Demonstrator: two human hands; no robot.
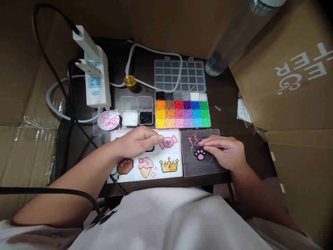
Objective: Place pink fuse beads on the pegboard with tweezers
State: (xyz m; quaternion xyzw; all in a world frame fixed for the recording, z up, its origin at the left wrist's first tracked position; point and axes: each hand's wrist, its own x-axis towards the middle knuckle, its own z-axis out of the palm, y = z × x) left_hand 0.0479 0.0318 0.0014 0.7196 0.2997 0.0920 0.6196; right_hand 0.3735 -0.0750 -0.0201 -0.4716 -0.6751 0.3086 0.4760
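Note:
My right hand [226,151] pinches a pair of thin pink tweezers [215,146], its tip over the clear pegboard [188,168]. Near that tip is an unfilled outline of pink fuse beads [193,139]. Just below it on the board lies a pink paw print of beads with a black edge [200,155]. My left hand [139,142] rests over the pattern sheet [147,178], fingers curled and thumb laid along them. Its thumb tip touches the edge of the printed pink candy [169,141]. Part of the sheet's upper row is hidden under that hand.
Behind the sheet stand a sorted bead box [182,114] with its lid [179,76] open, small cases of white beads [130,118] and black beads [146,118], and a dish of mixed beads [108,120]. A power strip [97,83], a gold cup [130,82] and a bottle [221,55] stand farther back.

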